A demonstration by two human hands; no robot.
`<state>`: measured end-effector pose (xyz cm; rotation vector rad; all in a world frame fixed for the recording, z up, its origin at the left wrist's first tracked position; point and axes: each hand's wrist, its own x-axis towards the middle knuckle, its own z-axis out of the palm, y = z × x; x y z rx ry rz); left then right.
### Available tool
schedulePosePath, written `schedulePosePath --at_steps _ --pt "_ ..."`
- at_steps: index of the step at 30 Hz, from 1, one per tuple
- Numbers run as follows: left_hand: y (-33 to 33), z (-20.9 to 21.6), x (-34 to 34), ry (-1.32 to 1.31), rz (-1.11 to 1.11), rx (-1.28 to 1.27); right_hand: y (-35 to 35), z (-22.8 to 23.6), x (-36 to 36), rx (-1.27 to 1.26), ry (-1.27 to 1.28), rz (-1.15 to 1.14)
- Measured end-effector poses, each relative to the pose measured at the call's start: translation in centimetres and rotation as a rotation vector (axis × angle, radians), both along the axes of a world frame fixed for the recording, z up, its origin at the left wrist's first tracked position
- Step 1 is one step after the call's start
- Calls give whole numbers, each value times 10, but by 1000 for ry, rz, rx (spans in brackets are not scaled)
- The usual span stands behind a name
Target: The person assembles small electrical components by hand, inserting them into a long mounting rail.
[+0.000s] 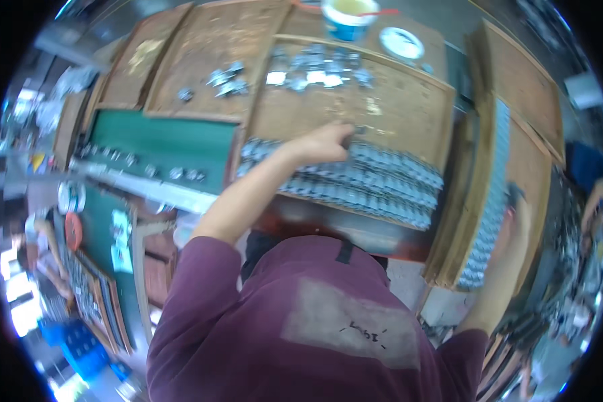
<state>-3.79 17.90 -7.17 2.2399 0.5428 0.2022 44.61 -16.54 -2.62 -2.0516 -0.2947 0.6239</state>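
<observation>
My left hand (328, 142) reaches over the middle wooden tray (301, 114), its fingers drawn together. A small grey piece shows by its fingertips, too blurred to make out. Below that hand lie rows of small grey metal parts (375, 181), packed closely along the tray's near side. My right hand (514, 224) is at the right-hand wooden tray (526, 177), smeared by motion. At its fingertips is a dark grey metal part (514, 194). Beside it, a long row of metal parts (489, 194) runs along that tray's left side.
Loose shiny metal parts (321, 67) lie at the middle tray's far side. Behind them stand a blue-and-white bucket (350, 23) and a round white lid (401, 43). A green work surface (161, 144) with a few parts is at left. Other people work at both sides.
</observation>
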Motion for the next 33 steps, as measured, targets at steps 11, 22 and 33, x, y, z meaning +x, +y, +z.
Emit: schedulePosePath --at_steps 11,22,33 --pt "3 20 -253 871 1042 350 51 51 -161 616 -65 12" --pt "-37 47 -189 -462 963 -597 106 47 -310 508 19 394" --pt "-106 110 -71 -595 233 -784 123 110 -368 306 -654 854"
